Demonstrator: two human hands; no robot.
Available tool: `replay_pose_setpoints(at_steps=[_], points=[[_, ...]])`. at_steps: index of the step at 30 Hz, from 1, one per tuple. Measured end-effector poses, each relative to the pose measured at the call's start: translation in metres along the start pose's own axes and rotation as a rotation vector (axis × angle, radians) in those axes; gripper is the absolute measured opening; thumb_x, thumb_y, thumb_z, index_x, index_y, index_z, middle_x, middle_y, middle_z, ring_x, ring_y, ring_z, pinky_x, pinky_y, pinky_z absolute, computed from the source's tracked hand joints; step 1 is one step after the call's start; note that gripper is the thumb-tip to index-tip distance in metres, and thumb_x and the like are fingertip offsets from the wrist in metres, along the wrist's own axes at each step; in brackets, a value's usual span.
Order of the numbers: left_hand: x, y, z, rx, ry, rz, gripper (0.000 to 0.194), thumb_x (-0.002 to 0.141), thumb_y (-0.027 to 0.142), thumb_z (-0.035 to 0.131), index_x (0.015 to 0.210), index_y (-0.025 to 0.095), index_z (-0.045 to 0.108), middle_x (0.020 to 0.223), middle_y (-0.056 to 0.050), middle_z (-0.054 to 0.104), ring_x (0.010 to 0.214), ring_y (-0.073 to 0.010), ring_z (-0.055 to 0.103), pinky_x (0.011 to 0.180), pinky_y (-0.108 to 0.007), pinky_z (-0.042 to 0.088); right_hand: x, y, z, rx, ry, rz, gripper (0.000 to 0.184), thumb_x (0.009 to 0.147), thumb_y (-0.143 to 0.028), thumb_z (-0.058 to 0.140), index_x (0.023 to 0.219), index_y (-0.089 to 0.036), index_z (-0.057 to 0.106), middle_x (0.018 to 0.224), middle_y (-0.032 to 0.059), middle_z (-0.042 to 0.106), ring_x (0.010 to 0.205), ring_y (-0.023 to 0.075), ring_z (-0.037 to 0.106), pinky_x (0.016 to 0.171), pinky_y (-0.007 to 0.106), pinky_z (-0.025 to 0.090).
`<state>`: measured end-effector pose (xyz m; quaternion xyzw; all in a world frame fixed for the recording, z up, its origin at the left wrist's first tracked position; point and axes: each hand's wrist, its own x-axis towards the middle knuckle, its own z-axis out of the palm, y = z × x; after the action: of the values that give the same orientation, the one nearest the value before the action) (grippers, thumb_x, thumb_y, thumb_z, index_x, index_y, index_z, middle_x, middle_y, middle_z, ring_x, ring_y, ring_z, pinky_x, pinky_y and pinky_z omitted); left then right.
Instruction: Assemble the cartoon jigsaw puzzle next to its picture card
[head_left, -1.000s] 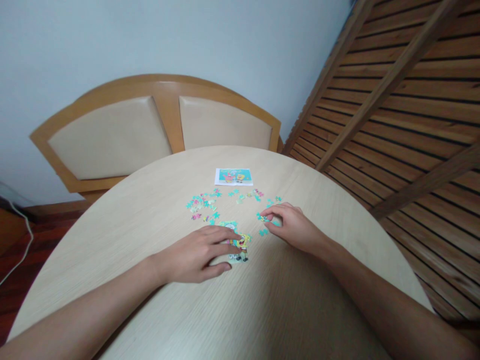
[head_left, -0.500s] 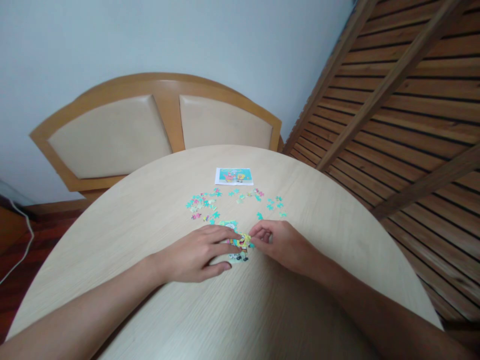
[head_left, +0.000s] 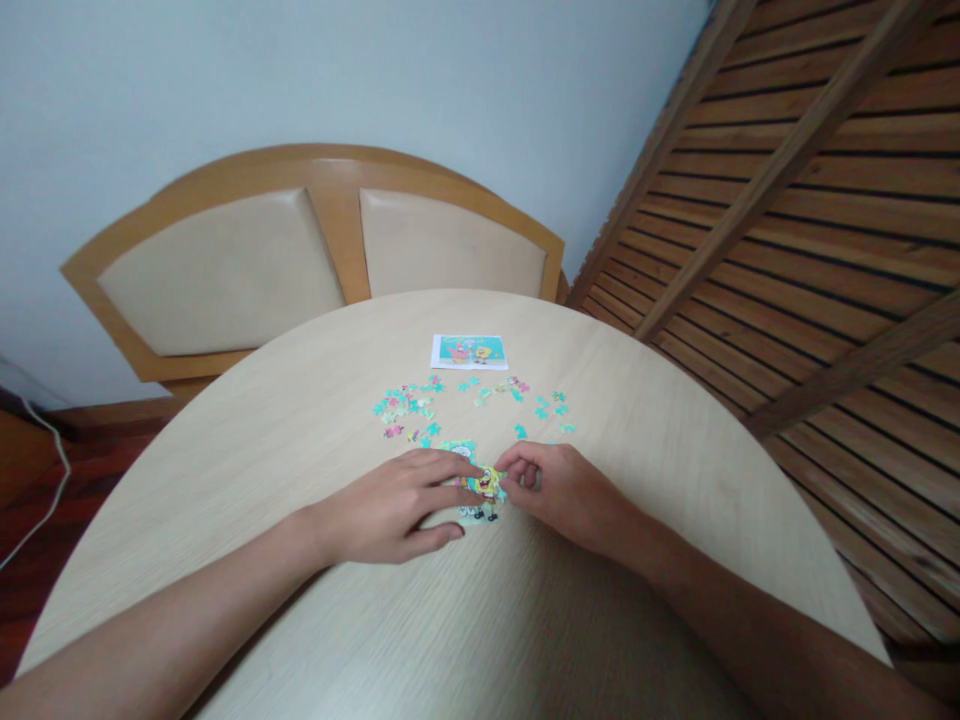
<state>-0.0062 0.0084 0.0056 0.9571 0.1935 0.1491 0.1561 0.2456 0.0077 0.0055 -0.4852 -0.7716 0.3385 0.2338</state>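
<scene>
A partly joined jigsaw puzzle [head_left: 488, 486] with a yellow cartoon figure lies flat on the table. My left hand [head_left: 401, 503] rests over its left side, fingers stretched out and spread, hiding part of the picture. At the puzzle's right edge, my right hand [head_left: 551, 490] is closed, thumb and forefinger pinching a small jigsaw piece [head_left: 502, 493], mostly covered by the fingertips. Whether that piece is fully joined to the rest I cannot tell. Loose jigsaw pieces [head_left: 403, 403], mainly turquoise with some pink and yellow, are scattered in an arc beyond both hands.
Behind the loose pieces lies a picture card [head_left: 472, 352] with a pink and a yellow cartoon figure. The round wooden table [head_left: 360, 640] fills the foreground. Past its far edge stands a padded chair back [head_left: 225, 270], with a slatted wooden panel [head_left: 810, 220] on the right.
My right thumb and fingertips have shifted slightly at the puzzle's right edge, showing a little more turquoise there. My left hand has stayed in place on the puzzle.
</scene>
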Motion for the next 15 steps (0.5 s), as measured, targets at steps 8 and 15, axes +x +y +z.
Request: replay_pose_setpoints(at_steps=[8,15], points=[[-0.001,0.000,0.001,0.000,0.016,0.001,0.037,0.100,0.033,0.057,0.136,0.024,0.059,0.136,-0.012,0.061,0.127,-0.0288,0.058,0.109,-0.047,0.047,-0.002,-0.005,-0.008,-0.139,-0.006,-0.046,0.015,0.082,-0.015,0.062,0.089,-0.021,0.073,0.076,-0.0011,0.071,0.067,0.0139,0.063,0.064,0.025,0.046],[-0.001,0.000,0.000,0.006,0.008,0.001,0.036,0.100,0.034,0.056,0.135,0.023,0.059,0.137,-0.013,0.061,0.127,-0.0291,0.057,0.109,-0.047,0.047,-0.004,0.002,-0.014,-0.260,-0.067,-0.188,0.020,0.079,-0.017,0.070,0.098,-0.022,0.076,0.093,0.0020,0.074,0.083,0.0187,0.066,0.082,0.031,0.046]])
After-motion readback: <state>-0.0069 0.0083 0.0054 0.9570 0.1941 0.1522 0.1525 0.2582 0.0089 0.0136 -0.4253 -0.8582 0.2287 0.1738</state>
